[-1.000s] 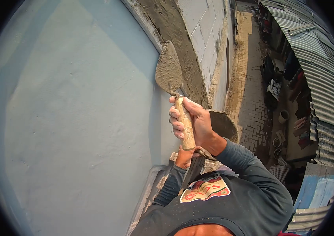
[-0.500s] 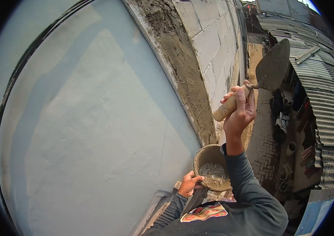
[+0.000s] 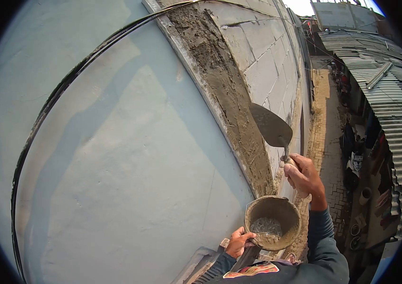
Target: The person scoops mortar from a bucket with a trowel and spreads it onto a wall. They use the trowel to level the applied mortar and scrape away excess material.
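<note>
The grey block wall (image 3: 267, 75) bears a rough band of mortar (image 3: 224, 90) along its edge, beside pale painted plaster (image 3: 116, 165).

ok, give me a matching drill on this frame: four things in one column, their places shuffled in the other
Things:
1. trowel
2. bucket
3. mortar strip
4. corrugated roof

Places:
A. far right of the view, across the brick lane
B. raised in the right hand, blade near the wall
C. held by the left hand, wet mix inside
D. between the painted wall and the grey blocks

Pairs: 1-B, 2-C, 3-D, 4-A
</note>
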The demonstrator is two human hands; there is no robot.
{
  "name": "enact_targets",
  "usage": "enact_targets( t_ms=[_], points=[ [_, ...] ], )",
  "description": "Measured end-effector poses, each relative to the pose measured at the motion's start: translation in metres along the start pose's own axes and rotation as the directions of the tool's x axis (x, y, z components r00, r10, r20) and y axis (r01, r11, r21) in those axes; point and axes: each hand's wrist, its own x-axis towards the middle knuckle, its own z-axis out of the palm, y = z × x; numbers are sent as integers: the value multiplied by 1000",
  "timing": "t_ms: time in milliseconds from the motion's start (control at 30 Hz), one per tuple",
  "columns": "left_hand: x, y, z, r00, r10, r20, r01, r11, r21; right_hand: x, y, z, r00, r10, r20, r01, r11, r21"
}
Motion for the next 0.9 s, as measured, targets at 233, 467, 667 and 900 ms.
enact_targets(
  t_ms=[233,467,667,900],
  points=[
    [12,-2,0,998,-41,42,43,997,-57,-44,3,-34,982,143,127,-110,966,-234],
    [14,-8,12,997,-13,79,14,1000,-18,61,0,15,991,-79,-111,98,979,180],
    [-1,-5,18,998,20,57,-14,994,-106,154,-38,16,986,-134,95,47,783,620],
    [-6,-2,14,1000,-27,16,29,994,-103,237,-85,18,934,-334,128,347,932,-99]
  ],
)
